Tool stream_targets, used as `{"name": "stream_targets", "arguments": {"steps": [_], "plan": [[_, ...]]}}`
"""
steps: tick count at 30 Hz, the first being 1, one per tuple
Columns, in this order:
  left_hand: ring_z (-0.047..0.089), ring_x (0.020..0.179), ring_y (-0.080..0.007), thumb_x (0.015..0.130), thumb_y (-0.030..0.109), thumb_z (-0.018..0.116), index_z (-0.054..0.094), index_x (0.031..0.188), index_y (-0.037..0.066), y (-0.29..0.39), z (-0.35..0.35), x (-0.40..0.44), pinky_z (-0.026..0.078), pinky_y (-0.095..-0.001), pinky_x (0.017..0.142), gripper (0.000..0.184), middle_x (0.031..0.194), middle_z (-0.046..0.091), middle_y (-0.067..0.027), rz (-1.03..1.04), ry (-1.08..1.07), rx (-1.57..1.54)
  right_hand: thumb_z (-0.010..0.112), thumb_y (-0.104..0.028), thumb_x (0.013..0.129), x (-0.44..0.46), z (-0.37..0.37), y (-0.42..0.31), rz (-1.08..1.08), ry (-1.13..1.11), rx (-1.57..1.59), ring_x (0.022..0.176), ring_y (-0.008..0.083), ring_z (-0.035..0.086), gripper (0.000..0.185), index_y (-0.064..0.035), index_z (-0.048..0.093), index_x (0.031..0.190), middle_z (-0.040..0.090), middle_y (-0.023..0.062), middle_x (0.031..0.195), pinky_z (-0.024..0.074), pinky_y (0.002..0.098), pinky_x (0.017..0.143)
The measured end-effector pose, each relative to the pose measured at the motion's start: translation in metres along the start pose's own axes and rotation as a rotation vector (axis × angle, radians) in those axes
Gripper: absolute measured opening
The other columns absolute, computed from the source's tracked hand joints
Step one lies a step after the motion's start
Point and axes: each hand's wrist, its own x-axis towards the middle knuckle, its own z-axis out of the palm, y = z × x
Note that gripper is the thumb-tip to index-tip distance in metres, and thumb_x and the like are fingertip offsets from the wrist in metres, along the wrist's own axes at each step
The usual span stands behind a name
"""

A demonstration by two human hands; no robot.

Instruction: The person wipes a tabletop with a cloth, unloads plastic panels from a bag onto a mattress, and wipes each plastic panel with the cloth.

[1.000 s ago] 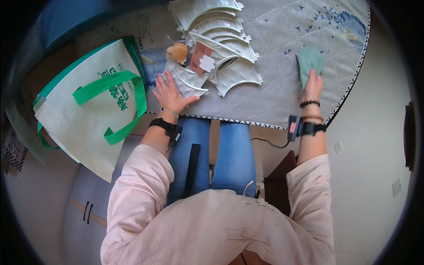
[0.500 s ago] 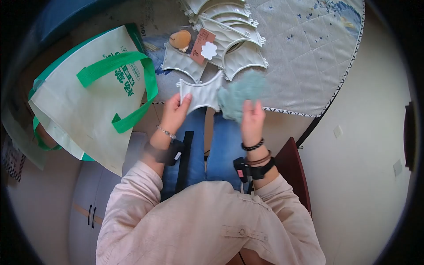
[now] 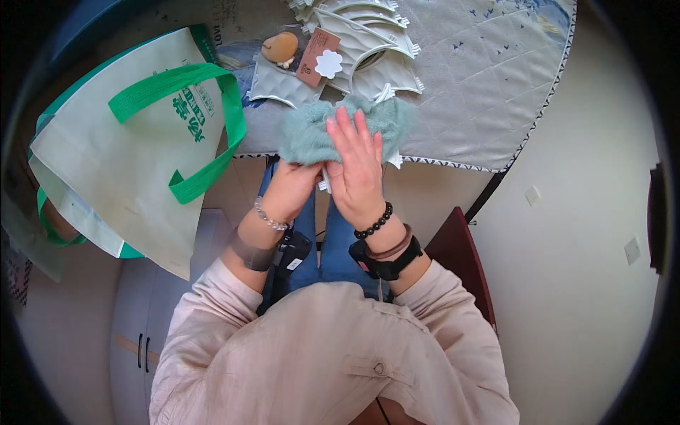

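Note:
A fluffy mint-green cloth (image 3: 301,131) lies over a white plastic panel (image 3: 394,160); only corners and edges of the panel peek out around it. My left hand (image 3: 292,190) grips the panel from the left and below, its fingertips hidden under the cloth. My right hand (image 3: 355,159) rests flat on top of the cloth, fingers stretched out and pointing away from me. Just beyond the cloth, a pile of similar white panels (image 3: 372,74) with curved cut-outs lies on the table.
On one panel sit an orange plush toy (image 3: 280,48) and a brown card (image 3: 312,64) with a white flower-shaped piece (image 3: 329,64). A white tote bag (image 3: 134,156) with green handles stands left. The quilted table cover (image 3: 489,106) reaches right, above a dark red board (image 3: 460,265).
My right hand has brought the cloth leftward onto the panel in my left hand and now lies flat on it. The panel has turned and is mostly covered. The view has shifted slightly.

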Motion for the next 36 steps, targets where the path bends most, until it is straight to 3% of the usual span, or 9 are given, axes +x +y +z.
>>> {"name": "stream_targets", "arguments": {"steps": [6,8,11,15,20,27,29,33,36], "plan": [[0.052,0.077,-0.0058,0.091,0.015,0.047,0.055,0.104,-0.001,0.004,-0.022,-0.008,0.042,-0.0191,0.068,0.022,0.087,0.059,-0.0014,0.05,0.03,-0.01,0.048,-0.016,0.084,-0.018,-0.007,0.067,0.127,0.175,-0.012,0.105,0.0249,0.05,0.034,-0.0061,0.05,0.116,0.054,0.012,0.113,0.0372,0.038,0.089],[0.047,0.072,-0.0031,0.092,0.019,0.046,0.057,0.097,-0.001,0.001,-0.02,-0.007,0.039,-0.0172,0.064,0.023,0.08,0.056,0.0024,0.186,0.02,0.27,0.045,-0.024,0.09,-0.037,-0.018,0.109,0.825,0.044,0.418,0.082,0.0142,0.051,0.026,-0.002,0.053,0.101,0.057,0.007,0.09,0.0409,0.028,0.076],[0.042,0.065,-0.002,0.091,0.021,0.047,0.057,0.087,0.001,-0.004,-0.025,0.009,0.036,-0.0168,0.059,0.023,0.071,0.051,0.0056,0.093,-0.016,0.667,0.049,-0.028,0.09,-0.042,-0.037,0.106,0.692,0.081,1.005,0.076,0.0083,0.048,0.029,0.0005,0.053,0.094,0.055,-0.0004,0.084,0.0415,0.0241,0.07],[0.043,0.065,-0.003,0.089,0.024,0.051,0.057,0.086,0.006,-0.011,-0.011,0.036,0.036,-0.0191,0.059,0.019,0.069,0.051,0.0039,0.02,-0.131,0.326,0.055,-0.022,0.087,-0.046,-0.059,0.106,0.626,-0.227,0.896,0.09,0.0132,0.055,0.034,0.0015,0.049,0.111,0.057,0.0062,0.102,0.0441,0.0272,0.079],[0.053,0.087,-0.0113,0.085,0.034,0.055,0.054,0.104,0.011,-0.033,-0.045,0.102,0.039,-0.0278,0.077,0.03,0.092,0.059,0.0007,-0.032,0.648,0.102,0.057,-0.014,0.085,-0.027,-0.082,0.139,0.797,0.512,1.135,0.085,0.0156,0.057,0.025,-0.0009,0.052,0.106,0.058,0.0062,0.099,0.0482,0.0302,0.073],[0.054,0.088,-0.0171,0.076,0.022,0.068,0.051,0.105,0.003,-0.036,-0.077,0.141,0.042,-0.0285,0.072,0.039,0.1,0.057,-0.0046,-0.135,0.627,-0.13,0.05,-0.028,0.088,-0.02,-0.063,0.216,0.948,0.734,1.006,0.089,0.0209,0.058,0.037,0.0017,0.05,0.11,0.057,0.0101,0.102,0.0482,0.0338,0.077],[0.056,0.088,-0.0199,0.077,0.011,0.066,0.051,0.101,-0.001,-0.037,-0.076,0.13,0.044,-0.0306,0.074,0.031,0.099,0.057,-0.0075,0.142,0.492,-0.289,0.047,-0.028,0.089,-0.039,-0.059,0.207,1.078,0.936,1.108,0.09,0.0217,0.058,0.036,0.0011,0.05,0.109,0.057,0.0092,0.101,0.0478,0.0343,0.077],[0.052,0.063,-0.0056,0.085,0.011,0.056,0.052,0.098,0.002,-0.039,-0.075,0.07,0.039,-0.0199,0.048,0.016,0.083,0.058,-0.0007,0.141,0.489,-0.134,0.048,-0.025,0.089,-0.046,-0.048,0.125,0.84,0.762,1.171,0.084,0.0189,0.058,0.03,0.001,0.052,0.103,0.058,0.0081,0.098,0.0486,0.0327,0.071],[0.045,0.058,0.0001,0.086,0.009,0.051,0.05,0.106,0.007,-0.034,-0.045,0.026,0.032,-0.0162,0.045,0.02,0.082,0.056,0.0023,-0.018,0.37,0.221,0.049,-0.021,0.088,-0.032,-0.042,0.066,0.64,0.211,0.981,0.092,0.0193,0.055,0.027,-0.0011,0.055,0.104,0.057,0.0076,0.104,0.0451,0.0344,0.078]]}}
